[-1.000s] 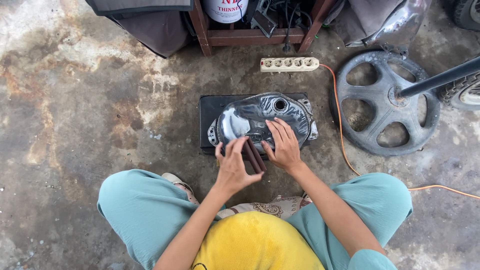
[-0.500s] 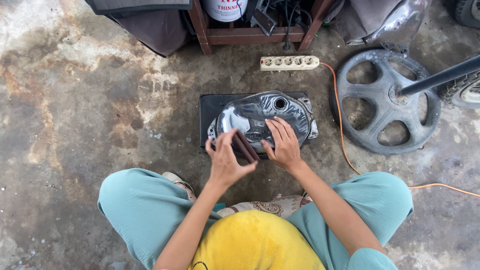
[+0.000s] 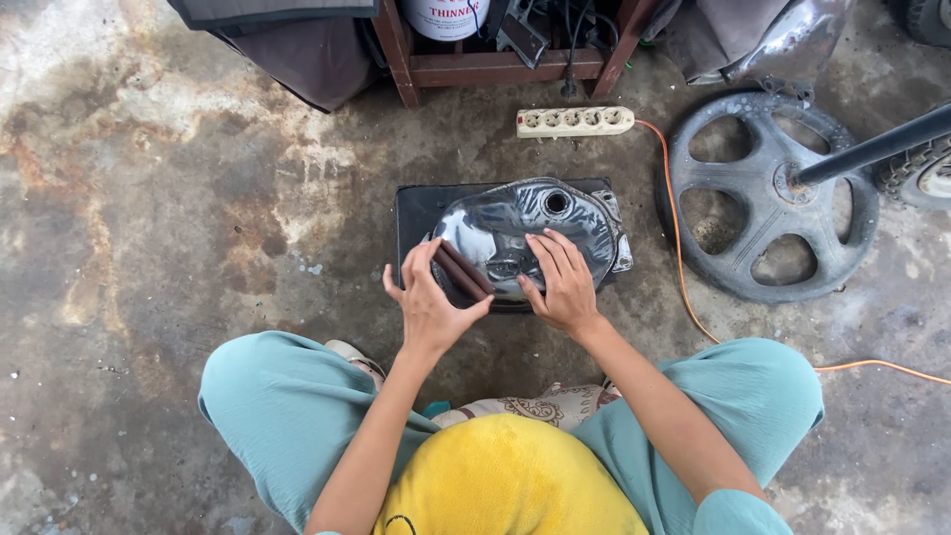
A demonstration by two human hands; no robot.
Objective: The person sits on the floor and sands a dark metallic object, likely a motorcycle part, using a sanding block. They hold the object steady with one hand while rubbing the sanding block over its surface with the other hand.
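Note:
A shiny dark metal tank with a round filler hole lies on a black mat on the concrete floor in front of me. My left hand holds a small dark brown folded sheet against the tank's near left side. My right hand rests flat on the tank's near surface, fingers spread, steadying it. I am squatting, knees in teal trousers on either side.
A white power strip with an orange cable lies beyond the tank. A grey spoked wheel with a black bar sits at right. A red-brown wooden frame with a can and dark cloth stands at the top.
My left hand has shifted slightly left and lifted the brown sheet more upright against the tank. The right hand has stayed on the tank.

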